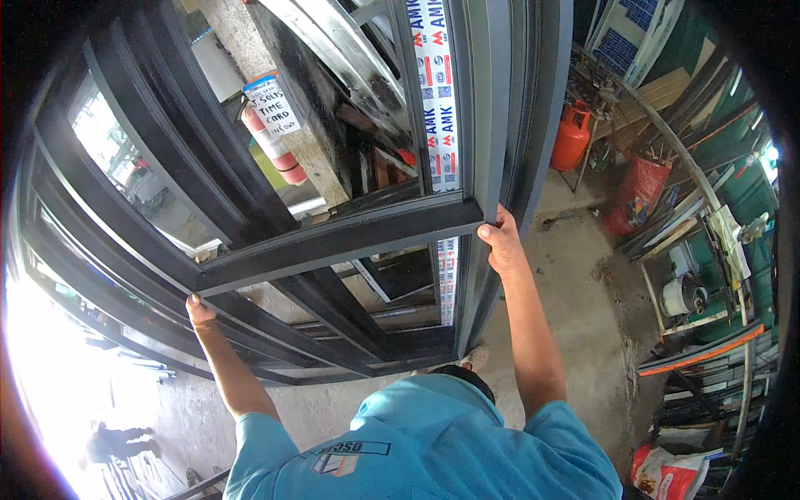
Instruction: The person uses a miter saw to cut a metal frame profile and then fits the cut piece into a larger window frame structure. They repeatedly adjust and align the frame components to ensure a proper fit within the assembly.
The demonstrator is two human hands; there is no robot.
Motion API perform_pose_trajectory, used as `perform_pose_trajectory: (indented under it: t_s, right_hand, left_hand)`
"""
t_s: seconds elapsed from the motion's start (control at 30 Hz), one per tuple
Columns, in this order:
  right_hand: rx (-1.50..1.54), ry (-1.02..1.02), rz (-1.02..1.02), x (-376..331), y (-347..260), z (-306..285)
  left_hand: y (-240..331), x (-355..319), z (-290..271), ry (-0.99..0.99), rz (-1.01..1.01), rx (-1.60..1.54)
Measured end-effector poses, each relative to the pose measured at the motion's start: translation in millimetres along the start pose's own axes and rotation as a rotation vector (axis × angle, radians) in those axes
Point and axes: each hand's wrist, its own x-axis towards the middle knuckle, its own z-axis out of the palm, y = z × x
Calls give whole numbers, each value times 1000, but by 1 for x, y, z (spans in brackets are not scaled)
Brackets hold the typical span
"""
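Note:
A large black metal window frame (333, 237) with glass panes stands upright in front of me, its cross rail running from lower left to upper right. My left hand (198, 311) grips the frame's left upright where the cross rail meets it. My right hand (502, 242) grips the right upright at the other end of the same rail. Both arms reach up from my blue shirt. More black frames lean stacked behind this one.
An orange gas cylinder (571, 137) and a red wrapped cylinder (637, 196) stand on the concrete floor (583, 333) at right. Metal profiles and racks (708, 250) line the right wall. A red fire extinguisher (275, 146) hangs on a pillar behind the glass. A sack (667, 473) lies at lower right.

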Motion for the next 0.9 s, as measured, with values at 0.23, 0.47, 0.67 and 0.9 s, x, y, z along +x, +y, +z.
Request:
perform_pose_trajectory:
  t_s: [0.23, 0.47, 0.67, 0.9]
  right_hand:
    - [14, -1, 9, 0, 3, -3]
    - [24, -9, 6, -2, -4, 4]
    - [-3, 7, 9, 0, 1, -1]
    - [14, -11, -3, 2, 0, -2]
  left_hand:
    - [7, 2, 5, 14, -196, -310]
    - [14, 1, 7, 24, -299, -476]
    - [20, 0, 11, 27, -353, -567]
    - [21, 7, 21, -29, -347, -576]
